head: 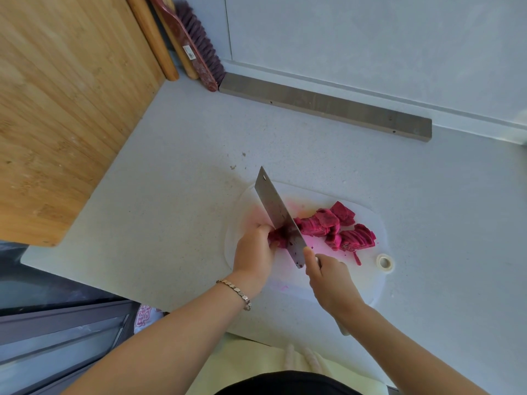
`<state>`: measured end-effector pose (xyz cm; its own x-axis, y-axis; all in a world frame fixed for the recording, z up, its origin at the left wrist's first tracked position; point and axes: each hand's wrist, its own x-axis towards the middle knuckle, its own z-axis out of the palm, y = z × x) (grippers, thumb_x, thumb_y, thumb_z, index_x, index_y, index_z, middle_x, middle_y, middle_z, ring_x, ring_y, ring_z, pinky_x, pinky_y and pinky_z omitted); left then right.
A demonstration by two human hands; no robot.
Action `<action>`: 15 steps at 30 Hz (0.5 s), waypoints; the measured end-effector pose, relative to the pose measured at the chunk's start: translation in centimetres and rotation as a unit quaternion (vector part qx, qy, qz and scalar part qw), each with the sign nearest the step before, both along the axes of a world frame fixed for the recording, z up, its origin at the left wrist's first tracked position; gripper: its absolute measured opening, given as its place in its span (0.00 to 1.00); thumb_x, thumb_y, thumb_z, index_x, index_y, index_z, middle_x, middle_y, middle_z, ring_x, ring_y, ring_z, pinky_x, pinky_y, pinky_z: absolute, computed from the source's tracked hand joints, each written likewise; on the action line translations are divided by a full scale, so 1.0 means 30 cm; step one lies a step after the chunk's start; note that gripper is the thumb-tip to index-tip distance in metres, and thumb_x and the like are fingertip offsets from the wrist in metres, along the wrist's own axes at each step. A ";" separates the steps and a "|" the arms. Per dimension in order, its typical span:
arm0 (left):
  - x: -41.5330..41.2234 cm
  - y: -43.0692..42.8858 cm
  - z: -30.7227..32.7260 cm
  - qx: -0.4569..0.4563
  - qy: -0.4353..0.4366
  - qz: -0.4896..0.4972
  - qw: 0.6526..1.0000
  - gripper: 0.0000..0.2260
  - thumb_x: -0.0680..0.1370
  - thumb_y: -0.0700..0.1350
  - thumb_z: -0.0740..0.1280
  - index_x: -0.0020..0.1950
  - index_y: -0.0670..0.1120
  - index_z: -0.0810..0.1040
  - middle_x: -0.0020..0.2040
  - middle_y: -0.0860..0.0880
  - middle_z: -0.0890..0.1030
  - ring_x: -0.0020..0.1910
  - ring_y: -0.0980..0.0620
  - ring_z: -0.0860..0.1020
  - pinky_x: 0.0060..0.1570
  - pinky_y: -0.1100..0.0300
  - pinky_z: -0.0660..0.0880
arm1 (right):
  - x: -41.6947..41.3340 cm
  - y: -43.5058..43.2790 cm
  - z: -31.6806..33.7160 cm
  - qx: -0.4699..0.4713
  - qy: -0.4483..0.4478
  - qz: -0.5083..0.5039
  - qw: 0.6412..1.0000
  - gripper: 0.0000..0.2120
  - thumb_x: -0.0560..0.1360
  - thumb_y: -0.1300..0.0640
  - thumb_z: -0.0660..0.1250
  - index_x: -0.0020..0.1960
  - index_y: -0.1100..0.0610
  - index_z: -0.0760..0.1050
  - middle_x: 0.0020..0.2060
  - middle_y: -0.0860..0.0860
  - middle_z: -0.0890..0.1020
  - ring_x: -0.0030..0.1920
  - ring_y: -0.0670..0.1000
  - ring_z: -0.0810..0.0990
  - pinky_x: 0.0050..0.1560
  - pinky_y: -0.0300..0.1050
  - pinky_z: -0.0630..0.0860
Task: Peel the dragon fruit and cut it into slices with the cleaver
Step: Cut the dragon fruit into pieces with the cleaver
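Note:
A white cutting board [368, 277] lies on the grey counter, stained pink. My left hand [253, 253] grips the remaining piece of magenta dragon fruit [278, 238] at the board's left part. My right hand [328, 277] holds the cleaver [278, 216] by its handle, index finger along the blade's base. The blade stands on edge against the held piece, just right of my left fingers. Several cut magenta slices [339, 228] lie piled to the right of the blade.
A large bamboo board [65, 104] leans at the left. A brush [196, 44] and wooden rods stand in the far corner. A grey bar [325, 106] lies along the back wall. The board's hanging hole [385, 262] is at its right edge.

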<state>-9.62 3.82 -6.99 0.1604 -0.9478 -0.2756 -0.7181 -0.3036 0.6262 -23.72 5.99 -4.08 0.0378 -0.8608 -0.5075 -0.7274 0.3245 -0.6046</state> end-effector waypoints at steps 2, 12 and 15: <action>0.001 -0.002 -0.005 0.006 0.003 -0.002 1.000 0.07 0.76 0.38 0.65 0.52 0.42 0.79 0.51 0.44 0.77 0.48 0.44 0.78 0.50 0.53 0.75 | -0.013 0.000 0.004 0.006 -0.008 -0.011 1.000 0.30 0.79 0.44 0.51 0.41 0.71 0.73 0.30 0.57 0.70 0.31 0.53 0.68 0.35 0.46 0.67; 0.009 -0.035 -0.001 0.076 0.145 0.174 0.971 0.06 0.73 0.41 0.70 0.45 0.39 0.83 0.47 0.42 0.83 0.47 0.44 0.81 0.49 0.60 0.76 | -0.033 0.008 0.060 -0.011 -0.026 0.001 1.000 0.23 0.79 0.45 0.51 0.35 0.61 0.67 0.28 0.56 0.67 0.29 0.52 0.65 0.32 0.45 0.63; 0.000 -0.038 0.011 0.081 0.171 0.200 0.961 0.04 0.71 0.39 0.71 0.42 0.38 0.83 0.45 0.41 0.84 0.46 0.42 0.82 0.50 0.50 0.79 | -0.032 0.012 0.046 -0.008 -0.020 0.005 1.000 0.23 0.79 0.45 0.51 0.35 0.61 0.67 0.28 0.56 0.68 0.29 0.53 0.65 0.33 0.45 0.64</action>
